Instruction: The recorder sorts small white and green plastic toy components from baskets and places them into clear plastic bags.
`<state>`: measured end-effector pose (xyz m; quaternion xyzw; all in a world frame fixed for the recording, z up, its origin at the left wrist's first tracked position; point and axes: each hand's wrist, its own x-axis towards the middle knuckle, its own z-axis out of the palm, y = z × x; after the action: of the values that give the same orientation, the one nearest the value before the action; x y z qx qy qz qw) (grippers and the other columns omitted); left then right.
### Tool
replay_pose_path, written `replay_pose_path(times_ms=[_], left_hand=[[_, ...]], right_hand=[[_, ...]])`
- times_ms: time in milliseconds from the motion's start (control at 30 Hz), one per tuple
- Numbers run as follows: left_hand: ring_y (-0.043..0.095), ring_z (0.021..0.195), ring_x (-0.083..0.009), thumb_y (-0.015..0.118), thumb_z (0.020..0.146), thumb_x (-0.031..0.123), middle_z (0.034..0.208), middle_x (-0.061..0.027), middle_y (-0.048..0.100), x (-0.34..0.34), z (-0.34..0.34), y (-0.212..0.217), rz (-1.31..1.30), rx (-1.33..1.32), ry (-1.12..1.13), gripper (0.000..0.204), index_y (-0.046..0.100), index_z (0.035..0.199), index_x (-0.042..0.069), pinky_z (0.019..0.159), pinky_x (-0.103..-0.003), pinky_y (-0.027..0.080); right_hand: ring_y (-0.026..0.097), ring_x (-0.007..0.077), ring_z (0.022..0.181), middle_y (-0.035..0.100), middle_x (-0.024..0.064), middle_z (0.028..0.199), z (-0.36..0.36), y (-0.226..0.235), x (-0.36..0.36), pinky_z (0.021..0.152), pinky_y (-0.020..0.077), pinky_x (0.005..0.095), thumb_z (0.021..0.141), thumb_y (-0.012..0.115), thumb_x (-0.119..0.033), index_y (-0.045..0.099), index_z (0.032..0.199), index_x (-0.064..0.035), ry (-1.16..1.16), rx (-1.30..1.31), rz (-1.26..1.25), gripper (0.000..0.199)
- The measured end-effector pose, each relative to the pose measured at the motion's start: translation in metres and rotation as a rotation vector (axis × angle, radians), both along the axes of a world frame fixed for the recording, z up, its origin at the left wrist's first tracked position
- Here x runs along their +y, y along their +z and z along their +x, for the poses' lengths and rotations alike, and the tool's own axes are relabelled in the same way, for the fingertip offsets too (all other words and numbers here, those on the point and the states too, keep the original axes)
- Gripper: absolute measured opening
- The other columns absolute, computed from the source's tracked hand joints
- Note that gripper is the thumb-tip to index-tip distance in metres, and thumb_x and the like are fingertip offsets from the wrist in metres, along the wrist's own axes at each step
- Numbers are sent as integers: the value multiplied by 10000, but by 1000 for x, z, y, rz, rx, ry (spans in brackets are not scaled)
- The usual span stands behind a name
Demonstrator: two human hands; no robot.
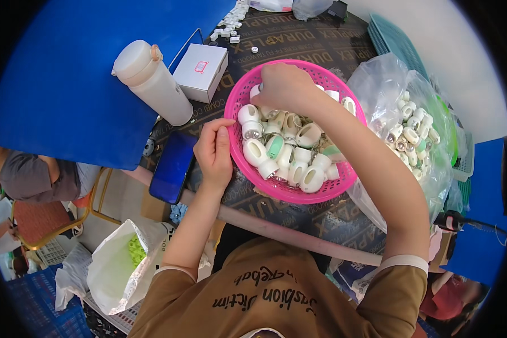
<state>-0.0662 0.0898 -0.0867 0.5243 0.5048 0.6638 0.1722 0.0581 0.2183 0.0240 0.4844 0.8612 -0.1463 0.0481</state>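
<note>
shirt: brown, short sleeves | cuffs: white | chest: dark lettering

The scene is evenly and brightly lit by soft, diffuse light, and only faint shadows are cast under the pink basket [276,191]. Mild glare is seen on the clear plastic bag [377,84]. Straight edges are bent toward the black circular rim, where slight softness is noticed.

Left hand [214,151] and right hand [283,85], fingers curled
</note>
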Motion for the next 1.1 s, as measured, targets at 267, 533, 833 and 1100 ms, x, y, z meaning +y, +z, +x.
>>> replay_pose_path(times_ms=[267,533,833,1100], left_hand=[[549,783,-90,455,932,82,873,-57,628,-5,15,0,-20,-24,-13,165,595,960,-2,703,-232,439],[551,802,-97,450,937,92,890,-62,629,-9,23,1,7,-17,-14,177,593,965,-8,720,-229,437],[542,784,-91,449,939,92,877,-54,625,-4,23,-3,-22,-14,11,180,598,967,-5,707,-223,433],[540,773,-88,452,939,91,868,-51,622,3,17,-4,-32,-38,-9,175,595,968,-4,695,-219,430]], right_hand=[[637,325,858,656,184,877,31,-22,-26,743,510,419,694,673,-226,632,996,-23,162,127,245,367],[628,159,839,634,74,1040,193,56,-28,721,513,292,766,639,-218,593,1140,-41,-287,520,235,416],[595,250,969,607,129,1056,298,50,-48,851,454,371,735,690,-136,571,1106,-56,-143,-27,782,398],[514,289,1028,547,127,1044,157,5,-92,869,446,358,737,608,-33,536,1096,-18,240,123,261,367]])
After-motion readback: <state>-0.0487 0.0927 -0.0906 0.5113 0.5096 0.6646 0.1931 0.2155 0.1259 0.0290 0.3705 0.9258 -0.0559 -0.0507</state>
